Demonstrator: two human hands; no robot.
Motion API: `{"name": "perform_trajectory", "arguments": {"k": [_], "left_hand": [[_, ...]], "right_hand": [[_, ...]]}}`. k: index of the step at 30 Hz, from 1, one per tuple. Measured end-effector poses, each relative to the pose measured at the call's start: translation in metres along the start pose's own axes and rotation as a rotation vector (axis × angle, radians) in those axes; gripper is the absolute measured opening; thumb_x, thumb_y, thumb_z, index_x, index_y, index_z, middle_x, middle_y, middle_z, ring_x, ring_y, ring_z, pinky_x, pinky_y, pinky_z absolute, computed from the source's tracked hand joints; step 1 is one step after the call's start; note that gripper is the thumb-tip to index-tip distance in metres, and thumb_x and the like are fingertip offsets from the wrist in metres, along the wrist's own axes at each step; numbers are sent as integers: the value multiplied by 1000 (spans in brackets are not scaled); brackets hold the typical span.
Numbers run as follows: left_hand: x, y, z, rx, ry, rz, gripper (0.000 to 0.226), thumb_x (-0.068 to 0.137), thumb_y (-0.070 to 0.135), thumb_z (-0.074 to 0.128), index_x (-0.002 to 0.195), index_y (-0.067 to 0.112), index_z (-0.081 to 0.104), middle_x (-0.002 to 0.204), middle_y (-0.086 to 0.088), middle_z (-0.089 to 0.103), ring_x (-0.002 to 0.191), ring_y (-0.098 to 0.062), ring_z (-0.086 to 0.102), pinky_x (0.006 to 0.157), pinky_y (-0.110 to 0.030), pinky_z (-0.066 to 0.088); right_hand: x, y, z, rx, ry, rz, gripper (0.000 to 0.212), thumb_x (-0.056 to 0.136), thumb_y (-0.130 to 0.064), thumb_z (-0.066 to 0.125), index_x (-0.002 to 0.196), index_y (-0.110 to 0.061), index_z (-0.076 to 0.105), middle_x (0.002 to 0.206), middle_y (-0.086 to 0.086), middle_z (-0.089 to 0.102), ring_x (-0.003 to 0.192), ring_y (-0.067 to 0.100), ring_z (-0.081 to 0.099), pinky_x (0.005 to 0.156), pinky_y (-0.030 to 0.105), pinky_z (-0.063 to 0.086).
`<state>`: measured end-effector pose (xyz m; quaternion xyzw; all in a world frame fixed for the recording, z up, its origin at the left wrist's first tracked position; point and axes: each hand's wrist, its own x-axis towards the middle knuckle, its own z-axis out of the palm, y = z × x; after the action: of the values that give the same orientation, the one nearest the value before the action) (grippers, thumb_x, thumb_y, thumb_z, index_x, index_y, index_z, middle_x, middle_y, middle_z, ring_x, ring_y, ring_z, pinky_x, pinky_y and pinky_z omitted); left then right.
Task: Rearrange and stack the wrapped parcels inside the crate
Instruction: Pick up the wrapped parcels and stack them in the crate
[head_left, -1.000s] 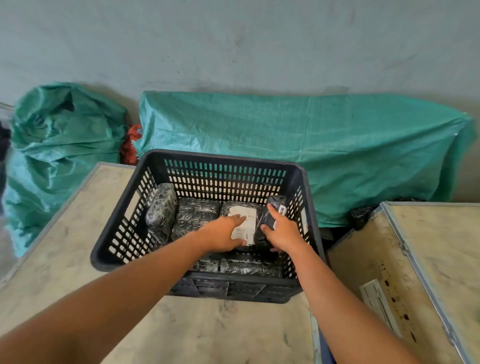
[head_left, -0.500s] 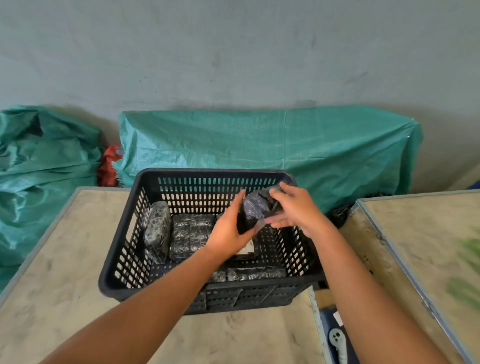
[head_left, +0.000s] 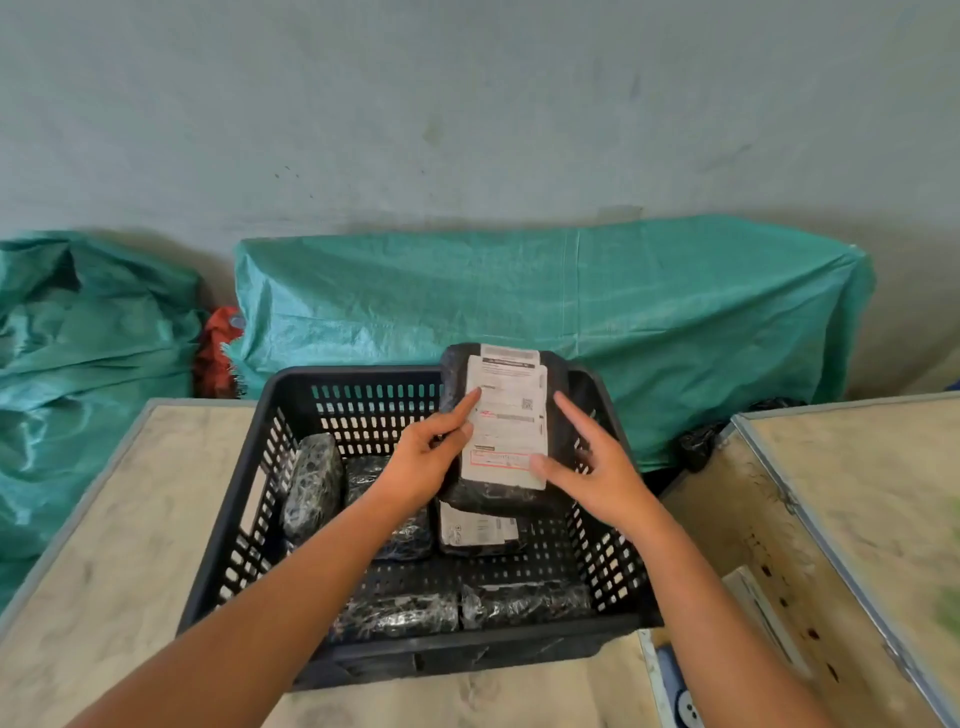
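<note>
As left hand (head_left: 426, 462) pinches it, rectangular parcel (head_left: 511, 415) glistens.

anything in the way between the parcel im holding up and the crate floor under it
Yes: a second labelled parcel lies flat in the crate right under the held parcel, so it would land on that, not the floor. Nothing else is visible between them. The left hand and right hand hold its sides.

The crate (head_left: 249, 493) is black, and the lifted parcel (head_left: 498, 500) is glossy black with grey mottling, bearing a white label (head_left: 506, 415) printed black and red. The tarp (head_left: 649, 322) is teal; the counter (head_left: 130, 519) is smudged beige.
</note>
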<state>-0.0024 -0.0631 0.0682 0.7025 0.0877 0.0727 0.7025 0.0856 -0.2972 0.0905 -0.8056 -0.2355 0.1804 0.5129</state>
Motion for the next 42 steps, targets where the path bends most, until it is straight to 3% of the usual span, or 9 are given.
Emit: {"name": "perform_trajectory", "arguments": {"k": [4,9,12,15,17,23,29,39,42], "left_hand": [[8,-15,-3,-16,-16,-90,40,106,14,51,136,40,56,131,27,59,117,9,58,93,-12,48],[18,-41,-4,213,-148,-244,61,107,18,49,159,34,22,147,16,39,127,-9,46,91,-1,41],[26,-54,-5,320,-199,-313,69,107,16,47,161,39,10,154,7,36,126,-14,48,97,-10,35],[26,-69,0,395,-188,-361,76,106,16,50,160,44,4,153,5,40,116,-14,58,92,-20,53],[19,-84,4,493,-188,-357,84,103,19,57,161,40,0,154,4,40,122,-15,54,97,-28,52],[12,-111,-1,688,-214,-355,90,96,30,68,163,29,9,161,-8,29,139,-26,42,117,-38,35],[20,-125,7,748,-113,-371,85,98,24,64,163,27,9,168,-8,-15,153,-32,14,119,-35,22],[21,-124,12,754,-104,-429,81,102,22,58,162,36,5,167,-15,-12,143,-37,38,111,-38,40],[20,-114,15,715,-86,-432,78,100,15,62,161,34,17,166,-19,-12,147,-40,30,116,-38,31]], "right_hand": [[19,15,8,-59,-116,42,111,63,-63,85,157,-48,27,161,-20,34,144,-4,29,111,21,30],[46,43,17,-143,-262,206,125,69,-32,95,162,-39,12,166,-10,26,140,0,24,110,23,24],[56,58,32,-174,-306,266,132,67,-23,96,163,-37,6,168,-4,24,150,14,25,118,31,25],[56,73,47,-178,-276,303,133,65,-23,97,163,-37,8,168,2,24,152,23,25,123,43,27],[52,84,54,-196,-267,307,131,66,-24,97,163,-37,10,166,2,28,151,23,28,121,41,29],[54,105,58,-289,-254,315,118,71,-27,94,163,-27,21,162,11,34,150,28,30,123,45,27],[55,111,64,-323,-205,290,106,78,-28,89,163,-24,25,160,13,35,149,28,32,122,45,27],[52,107,67,-332,-226,333,100,83,-27,85,162,-27,24,162,9,37,147,28,35,121,40,30],[53,96,66,-375,-221,303,96,83,-20,85,161,-25,29,158,12,40,146,29,38,121,42,31]]}}
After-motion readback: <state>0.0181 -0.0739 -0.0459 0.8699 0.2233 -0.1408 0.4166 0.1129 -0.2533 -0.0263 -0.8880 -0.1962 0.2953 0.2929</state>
